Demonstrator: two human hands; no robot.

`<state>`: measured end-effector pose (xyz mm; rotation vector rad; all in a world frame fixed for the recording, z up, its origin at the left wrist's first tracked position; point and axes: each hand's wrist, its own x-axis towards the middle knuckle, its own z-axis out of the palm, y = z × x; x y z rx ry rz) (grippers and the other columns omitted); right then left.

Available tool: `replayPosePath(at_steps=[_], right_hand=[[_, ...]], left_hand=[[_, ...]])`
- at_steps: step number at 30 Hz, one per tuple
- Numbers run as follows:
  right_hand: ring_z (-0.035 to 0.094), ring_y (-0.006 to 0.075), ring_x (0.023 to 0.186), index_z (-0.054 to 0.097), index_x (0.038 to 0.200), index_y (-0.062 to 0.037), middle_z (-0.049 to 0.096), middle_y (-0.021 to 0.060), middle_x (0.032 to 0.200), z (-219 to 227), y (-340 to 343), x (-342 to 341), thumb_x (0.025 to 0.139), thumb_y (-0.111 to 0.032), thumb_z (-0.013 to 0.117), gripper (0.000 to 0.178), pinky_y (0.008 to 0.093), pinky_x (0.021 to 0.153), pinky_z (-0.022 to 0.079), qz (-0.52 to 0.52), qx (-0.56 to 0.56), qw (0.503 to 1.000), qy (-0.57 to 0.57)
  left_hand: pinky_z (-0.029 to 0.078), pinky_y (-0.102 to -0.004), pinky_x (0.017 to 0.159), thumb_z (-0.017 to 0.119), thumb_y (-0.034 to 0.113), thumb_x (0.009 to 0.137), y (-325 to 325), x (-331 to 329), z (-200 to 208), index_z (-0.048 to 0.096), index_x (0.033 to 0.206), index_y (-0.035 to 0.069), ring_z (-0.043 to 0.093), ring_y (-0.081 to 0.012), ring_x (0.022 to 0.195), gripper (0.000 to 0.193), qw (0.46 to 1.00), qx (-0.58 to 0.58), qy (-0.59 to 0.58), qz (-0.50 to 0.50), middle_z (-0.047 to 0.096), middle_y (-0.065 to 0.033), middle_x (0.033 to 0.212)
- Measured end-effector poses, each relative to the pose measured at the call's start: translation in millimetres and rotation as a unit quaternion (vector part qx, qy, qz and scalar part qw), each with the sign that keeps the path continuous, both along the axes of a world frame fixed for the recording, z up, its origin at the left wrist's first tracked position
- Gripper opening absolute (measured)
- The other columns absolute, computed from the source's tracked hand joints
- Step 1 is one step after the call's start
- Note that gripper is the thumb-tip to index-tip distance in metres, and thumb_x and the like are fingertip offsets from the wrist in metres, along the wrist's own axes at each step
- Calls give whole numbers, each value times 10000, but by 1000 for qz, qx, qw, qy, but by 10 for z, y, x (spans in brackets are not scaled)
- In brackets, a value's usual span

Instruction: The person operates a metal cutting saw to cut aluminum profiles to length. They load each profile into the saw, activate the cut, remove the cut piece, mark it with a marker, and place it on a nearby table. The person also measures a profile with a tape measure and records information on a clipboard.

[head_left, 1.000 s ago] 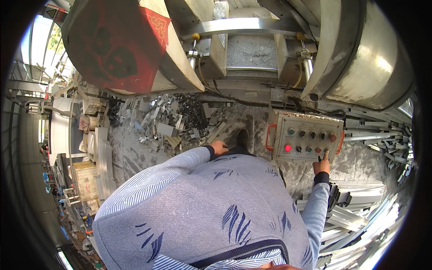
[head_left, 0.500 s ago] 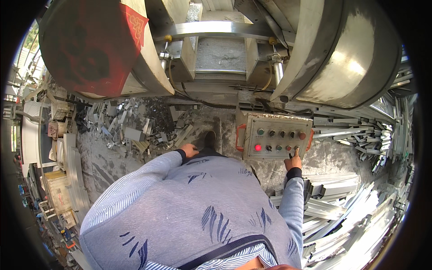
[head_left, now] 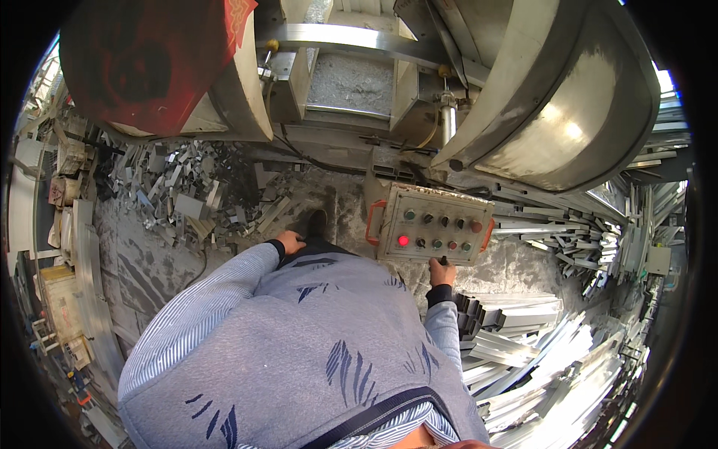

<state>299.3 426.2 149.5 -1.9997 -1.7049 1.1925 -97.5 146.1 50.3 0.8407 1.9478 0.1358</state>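
Observation:
A grey metal control box with orange side handles stands ahead of me, slightly to the right. On its face are two rows of knobs and push buttons; the red button at the lower left is lit. My right hand is at the box's near edge, fingers bent in, below the buttons. A small dark object shows between its fingers; its kind is unclear. My left hand hangs loosely by my thigh, holding nothing that I can see, its fingers slightly curved and partly hidden.
A large machine with a steel crossbar and rounded housings fills the far side. Metal offcuts lie heaped on the floor at left. Long metal profiles are piled at right, close to my right arm.
My right index finger has come off a button at the box's lower right, and the hand has drawn back to the near edge. The whole view has shifted, moving the scene left.

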Motion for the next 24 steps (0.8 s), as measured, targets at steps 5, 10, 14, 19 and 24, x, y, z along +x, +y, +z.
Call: replayPosePath(at_steps=[5, 10, 14, 19, 24], right_hand=[[443, 102, 465, 604, 841, -76, 519, -4, 622, 29, -142, -472, 843, -254, 713, 209, 269, 405, 314, -165, -266, 920, 235], [318, 84, 445, 577, 832, -153, 415, -67, 601, 178, -84, -641, 895, -332, 658, 206, 259, 426, 243, -199, -334, 864, 320], [271, 90, 453, 521, 746, -191, 358, -83, 575, 179, -62, -645, 911, -359, 626, 257, 273, 429, 206, -218, -353, 843, 343], [266, 87, 448, 498, 724, -233, 338, -90, 567, 149, -45, -657, 888, -344, 628, 237, 266, 442, 207, -212, -357, 845, 339], [263, 99, 447, 503, 725, -224, 336, -77, 565, 169, -46, -661, 883, -349, 628, 236, 273, 443, 216, -204, -366, 837, 352]], left_hand=[[496, -418, 1007, 677, 432, 866, -47, -30, -31, 737, 1181, 100, 646, -364, 1142, 462, 1000, 13, 1, -7, 698, -181, 1204], [488, -420, 1019, 673, 431, 873, -99, -44, 40, 727, 1204, 111, 635, -359, 1160, 464, 1000, 11, 15, -12, 687, -178, 1230], [466, -422, 1059, 663, 441, 886, -163, -28, 94, 699, 1255, 100, 613, -356, 1202, 504, 1000, -14, 15, -15, 667, -169, 1282], [489, -409, 1022, 681, 466, 873, -241, 18, 112, 729, 1210, 127, 637, -361, 1162, 480, 999, 3, 25, -20, 689, -180, 1229], [485, -403, 1033, 669, 457, 878, -260, 60, 141, 717, 1229, 116, 630, -351, 1186, 492, 1000, -7, 14, 5, 681, -172, 1256]])
